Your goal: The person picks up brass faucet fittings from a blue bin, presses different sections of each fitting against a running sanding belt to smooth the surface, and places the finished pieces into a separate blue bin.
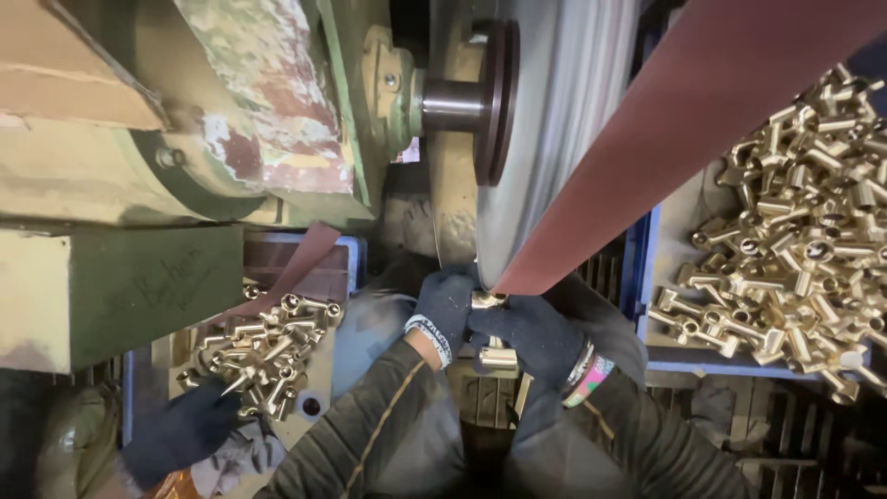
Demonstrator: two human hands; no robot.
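Both my hands wear dark gloves and grip one brass fitting [495, 355] together, low in the middle of the view. My left hand [445, 309] holds its upper left side. My right hand [534, 336] wraps it from the right. The top of the fitting touches the reddish-brown abrasive belt [665, 129] where it runs around the grey contact wheel [545, 120]. The wheel's surface looks blurred.
A heap of shiny brass fittings [795, 231] fills a blue tray [641, 268] on the right. A smaller pile of brass fittings [263, 351] lies on the left below the green, worn machine housing [185, 139]. A dark spare glove [180, 434] rests at lower left.
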